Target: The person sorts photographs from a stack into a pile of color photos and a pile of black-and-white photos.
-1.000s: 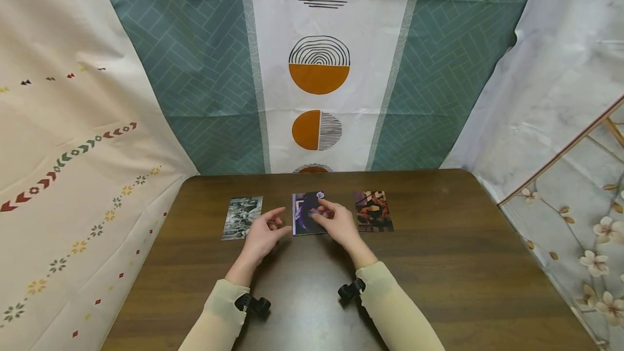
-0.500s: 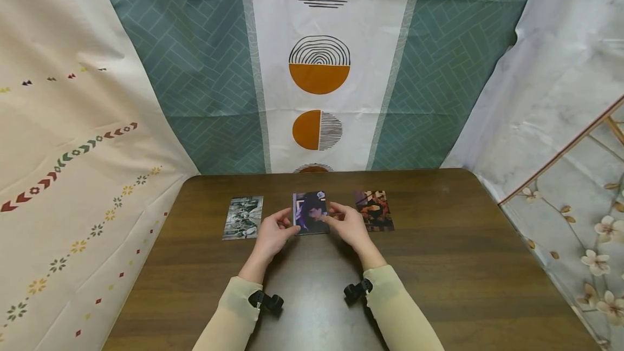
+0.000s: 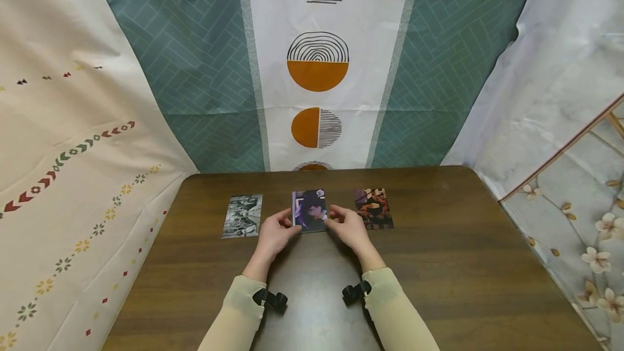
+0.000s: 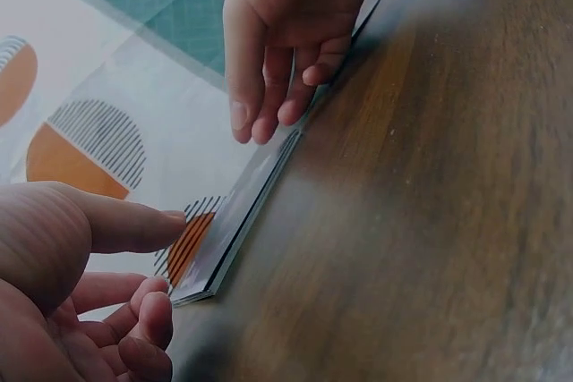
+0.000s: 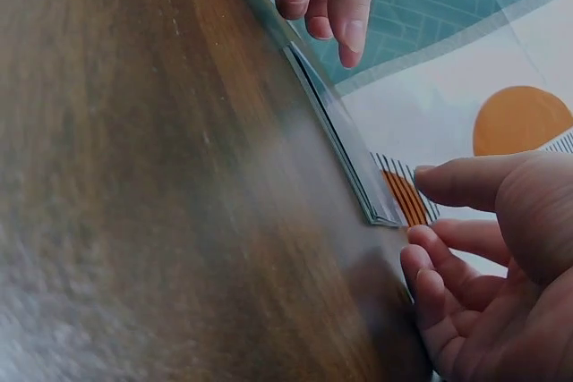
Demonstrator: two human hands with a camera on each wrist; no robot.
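A thin stack of photo cards (image 3: pixel 310 210), its top card a purple-toned picture, lies on the table's far middle. Its layered edge shows in the left wrist view as a glossy stack (image 4: pixel 242 216). My left hand (image 3: pixel 274 235) is at the stack's left side, thumb and fingers apart at the near corner. On the opposite side is my right hand (image 3: pixel 352 230), its thumb and fingertips right by the right edge. The right wrist view shows the right hand (image 5: pixel 501 257) with a gap between its thumb and relaxed fingers.
A grey-toned photo card (image 3: pixel 242 215) lies left of the stack, and a reddish-brown photo card (image 3: pixel 374 208) lies to its right, close to the right hand. The brown wooden table (image 3: pixel 468 264) ends at a hanging patterned cloth (image 3: pixel 205 96).
My right hand has drawn back off the middle stack to its right side, uncovering the picture. My left hand has moved right, to the stack's left edge. The cards have stayed in place.
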